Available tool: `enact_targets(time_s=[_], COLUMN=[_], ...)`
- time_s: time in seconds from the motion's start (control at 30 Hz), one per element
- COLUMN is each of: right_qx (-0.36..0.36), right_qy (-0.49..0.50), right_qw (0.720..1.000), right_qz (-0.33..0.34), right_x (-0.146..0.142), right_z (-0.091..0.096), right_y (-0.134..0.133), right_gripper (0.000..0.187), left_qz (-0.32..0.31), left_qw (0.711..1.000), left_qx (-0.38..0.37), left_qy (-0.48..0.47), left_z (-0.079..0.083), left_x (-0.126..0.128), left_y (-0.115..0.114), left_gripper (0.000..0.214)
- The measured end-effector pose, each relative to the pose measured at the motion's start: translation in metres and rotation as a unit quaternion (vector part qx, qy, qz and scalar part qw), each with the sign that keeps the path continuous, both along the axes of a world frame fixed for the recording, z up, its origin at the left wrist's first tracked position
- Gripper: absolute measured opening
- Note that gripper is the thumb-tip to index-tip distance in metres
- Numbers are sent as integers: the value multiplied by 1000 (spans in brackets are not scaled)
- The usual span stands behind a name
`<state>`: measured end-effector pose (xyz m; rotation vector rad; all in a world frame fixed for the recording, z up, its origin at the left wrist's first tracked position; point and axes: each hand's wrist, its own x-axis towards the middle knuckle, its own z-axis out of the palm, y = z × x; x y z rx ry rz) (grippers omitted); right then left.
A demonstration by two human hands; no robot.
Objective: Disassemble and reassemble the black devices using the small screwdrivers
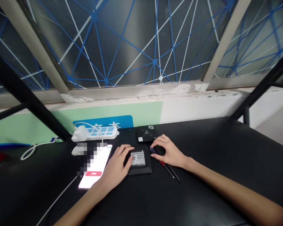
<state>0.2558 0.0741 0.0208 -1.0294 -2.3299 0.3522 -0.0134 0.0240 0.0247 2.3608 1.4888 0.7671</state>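
A flat black device [139, 162] with a white label lies on the black table [202, 163]. My left hand [118, 166] rests on its left edge with fingers curled over it. My right hand [168, 152] is beside its right edge, fingers closed around a small dark object [158, 150] with a blue end. A thin screwdriver [169, 169] with a red part lies on the table under my right wrist. A second black square device [146, 134] sits just behind.
A lit smartphone [95, 168] lies left of my left hand, with a white cable running toward the front. A white power strip [95, 133] with a plug sits by the wall. Black frame posts [25, 94] slant up at left and right.
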Motion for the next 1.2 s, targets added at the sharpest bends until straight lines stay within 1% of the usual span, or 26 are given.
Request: enact_targets(time_s=[0.13, 0.2, 0.27, 0.43, 0.53, 0.63, 0.7, 0.77, 0.87, 0.97, 1.07, 1.2], right_qx=[19, 22, 22, 7, 0, -1, -4, -6, -1, 11, 25, 48], right_qy=[-47, -71, -90, -126, -138, -133, -116, -91, -62, -56, -62, -51], right_qw=[998, 997, 996, 989, 985, 985, 987, 991, 995, 997, 998, 997], right_qz=[-30, -33, -16, 83, 105, 112, 111, 102, 75, 43, 21, 7], right_x=[0, 1, 3, 12, 16, 16, 15, 12, 8, 5, 2, -2], right_z=[2, 5, 9, 22, 26, 23, 19, 14, 8, 6, 5, 1], right_y=[-3, -4, -3, 2, 4, 5, 5, 4, 3, 0, -2, -5], right_gripper=[30, 32, 36, 52, 56, 59, 56, 49, 37, 27, 21, 16], left_qz=[3, 2, 0, -2, 1, 0, -1, -2, -1, -1, 0, 1], left_qw=[1000, 1000, 1000, 1000, 1000, 1000, 1000, 1000, 1000, 1000, 1000, 1000], left_qx=[-6, -6, -3, -1, -4, -3, -2, -1, 1, -1, 0, 1], left_qy=[5, 5, 4, 7, 8, 10, 11, 13, 16, 19, 21, 24], left_z=[1, 1, 1, 0, 0, -1, -1, -1, -1, 0, 1, 1], left_x=[0, 0, 0, 0, -1, -1, 0, 0, 0, 0, 0, 0], left_y=[-1, -1, 0, -1, -1, 0, 0, 0, 0, -1, -1, -2], left_gripper=[29, 29, 29, 29, 29, 29, 29, 29, 29, 29, 29, 29])
